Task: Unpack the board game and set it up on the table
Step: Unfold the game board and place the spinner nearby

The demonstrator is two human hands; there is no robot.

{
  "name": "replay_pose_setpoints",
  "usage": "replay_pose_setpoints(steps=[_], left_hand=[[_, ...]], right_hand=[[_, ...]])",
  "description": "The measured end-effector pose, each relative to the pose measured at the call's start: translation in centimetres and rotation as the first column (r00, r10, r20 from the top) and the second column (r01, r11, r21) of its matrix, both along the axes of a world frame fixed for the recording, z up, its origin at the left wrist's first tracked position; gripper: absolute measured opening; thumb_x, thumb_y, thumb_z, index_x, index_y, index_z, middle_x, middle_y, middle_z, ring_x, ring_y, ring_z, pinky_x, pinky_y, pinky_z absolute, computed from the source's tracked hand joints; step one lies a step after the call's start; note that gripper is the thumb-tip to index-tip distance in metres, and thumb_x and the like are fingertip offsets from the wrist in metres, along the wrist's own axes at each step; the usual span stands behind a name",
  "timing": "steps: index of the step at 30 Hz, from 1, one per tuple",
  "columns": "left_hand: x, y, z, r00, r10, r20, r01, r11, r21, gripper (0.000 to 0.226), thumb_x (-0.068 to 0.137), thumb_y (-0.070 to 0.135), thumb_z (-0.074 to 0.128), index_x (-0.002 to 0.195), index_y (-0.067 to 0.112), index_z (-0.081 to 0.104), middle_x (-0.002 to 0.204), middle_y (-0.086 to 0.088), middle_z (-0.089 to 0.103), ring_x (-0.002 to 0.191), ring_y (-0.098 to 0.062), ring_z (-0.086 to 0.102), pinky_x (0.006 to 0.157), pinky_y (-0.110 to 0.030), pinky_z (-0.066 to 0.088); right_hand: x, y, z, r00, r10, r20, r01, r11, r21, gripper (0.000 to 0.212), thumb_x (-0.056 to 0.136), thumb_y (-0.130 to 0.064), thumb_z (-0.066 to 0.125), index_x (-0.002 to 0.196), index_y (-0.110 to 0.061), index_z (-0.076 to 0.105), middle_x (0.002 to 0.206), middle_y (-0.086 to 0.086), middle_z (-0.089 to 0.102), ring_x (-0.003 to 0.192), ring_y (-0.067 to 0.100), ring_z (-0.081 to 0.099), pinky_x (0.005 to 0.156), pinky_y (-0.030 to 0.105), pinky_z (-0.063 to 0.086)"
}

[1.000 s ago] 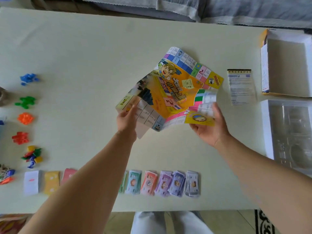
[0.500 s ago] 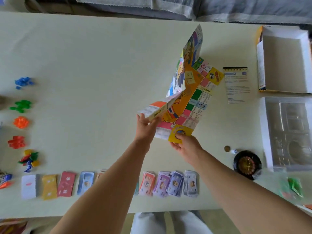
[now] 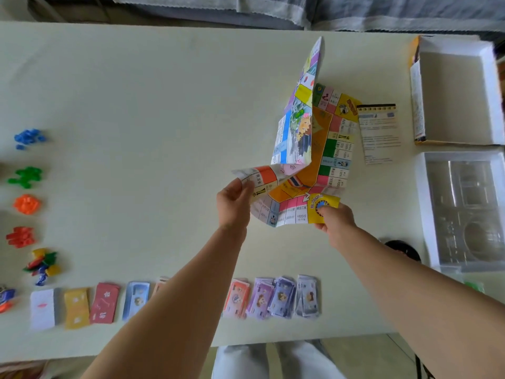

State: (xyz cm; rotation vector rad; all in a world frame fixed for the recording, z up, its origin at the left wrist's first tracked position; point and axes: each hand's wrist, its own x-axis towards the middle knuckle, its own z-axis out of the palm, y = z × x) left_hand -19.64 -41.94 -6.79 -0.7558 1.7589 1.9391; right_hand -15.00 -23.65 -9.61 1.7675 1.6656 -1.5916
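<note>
A colourful folded paper game board [image 3: 319, 149] is held up over the middle right of the white table [image 3: 136, 105], half unfolded, with one panel standing upright. My left hand [image 3: 235, 203] pinches its near left flap by the orange square. My right hand [image 3: 332, 218] pinches the yellow corner square at its near right. A white rules sheet [image 3: 378, 132] lies flat just right of the board.
Piles of blue [image 3: 28, 138], green [image 3: 26, 176], orange [image 3: 26, 204] and red [image 3: 20, 236] plastic pieces line the left edge. Card stacks [image 3: 76, 306] and play-money stacks [image 3: 273, 296] run along the near edge. The open box [image 3: 459, 88], a clear plastic insert [image 3: 464, 209] and a black spinner [image 3: 404, 248] sit at right.
The board went from a crumpled bundle to half open, one panel swinging upright. My right hand shifted left and nearer on the yellow corner; my left hand moved right with the flap.
</note>
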Motion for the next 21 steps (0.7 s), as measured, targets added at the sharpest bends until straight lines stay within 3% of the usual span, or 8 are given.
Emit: replay_pose_setpoints(steps=[2,6,10,12,15,17,19,21], left_hand=[[-0.3,-0.3,0.3,0.995,0.067,-0.075,-0.065,0.998,0.023,0.018,0.093,0.001,0.055,0.103,0.01,0.067,0.083,0.003,0.071,0.07,-0.003,0.064,0.064,-0.016,0.049],[-1.8,-1.6,0.8,0.963,0.227,-0.147,-0.211,0.97,0.118,0.054,0.092,-0.005,0.053,0.141,0.015,0.041,0.084,0.005,0.072,0.074,-0.001,0.067,0.064,-0.013,0.049],[-2.6,-3.3,1.1,0.853,0.511,-0.107,-0.511,0.859,0.032,0.043,0.088,-0.008,0.055,0.121,0.019,0.055,0.071,0.012,0.069,0.059,0.005,0.058,0.058,-0.007,0.042],[-2.0,-4.5,0.6,0.781,0.624,-0.037,-0.625,0.78,-0.035,0.047,0.086,-0.007,0.058,0.124,0.02,0.055,0.072,0.012,0.067,0.06,0.005,0.059,0.062,-0.007,0.043],[-0.1,-6.2,-1.2,0.741,0.667,0.074,-0.659,0.744,-0.107,0.053,0.085,-0.005,0.056,0.132,0.018,0.047,0.083,0.008,0.063,0.074,-0.007,0.06,0.078,-0.021,0.047],[1.2,-7.4,-2.5,0.72,0.671,0.177,-0.661,0.741,-0.122,0.047,0.086,0.0,0.058,0.129,0.015,0.048,0.09,0.003,0.063,0.082,-0.013,0.061,0.076,-0.024,0.048],[2.3,-8.3,-3.5,0.734,0.617,0.282,-0.617,0.78,-0.101,0.027,0.087,0.008,0.061,0.113,0.013,0.057,0.1,-0.004,0.065,0.095,-0.02,0.062,0.079,-0.026,0.049],[3.0,-8.6,-3.7,0.739,0.573,0.355,-0.59,0.804,-0.07,0.008,0.087,0.015,0.066,0.092,0.018,0.061,0.095,-0.005,0.066,0.097,-0.02,0.062,0.087,-0.03,0.049]], right_hand=[[-0.6,0.2,0.0,0.999,-0.02,-0.029,0.022,0.997,0.079,0.023,0.09,-0.001,0.054,0.106,-0.015,0.06,0.105,0.014,0.064,0.092,0.03,0.064,0.069,0.035,0.055],[-2.1,0.3,0.9,0.99,-0.064,-0.123,0.086,0.979,0.183,0.03,0.088,-0.004,0.054,0.114,-0.015,0.064,0.105,0.01,0.064,0.094,0.029,0.065,0.085,0.042,0.056],[-2.5,0.5,1.2,0.954,-0.244,-0.175,0.269,0.954,0.135,0.027,0.086,0.001,0.056,0.11,-0.008,0.064,0.098,0.012,0.061,0.083,0.025,0.061,0.072,0.034,0.055],[-2.5,0.2,1.0,0.951,-0.263,-0.165,0.284,0.951,0.121,0.031,0.084,0.002,0.06,0.114,-0.005,0.063,0.098,0.014,0.06,0.084,0.026,0.061,0.073,0.033,0.054],[-1.9,-0.6,0.4,0.97,-0.214,-0.111,0.229,0.964,0.137,0.027,0.082,0.004,0.061,0.107,-0.006,0.065,0.1,0.016,0.062,0.082,0.027,0.06,0.079,0.04,0.056],[-1.3,-1.0,0.0,0.972,-0.23,-0.055,0.235,0.963,0.129,0.028,0.081,0.005,0.061,0.108,-0.002,0.064,0.097,0.016,0.063,0.079,0.028,0.059,0.084,0.043,0.056],[-0.7,-1.5,-0.2,0.952,-0.299,-0.063,0.304,0.948,0.097,0.024,0.083,0.005,0.06,0.107,0.002,0.061,0.085,0.015,0.061,0.072,0.026,0.059,0.085,0.041,0.056],[-0.3,-2.2,-0.5,0.9,-0.417,-0.124,0.419,0.908,-0.012,0.026,0.086,0.001,0.061,0.111,0.004,0.058,0.088,0.016,0.062,0.066,0.02,0.059,0.069,0.03,0.058]])
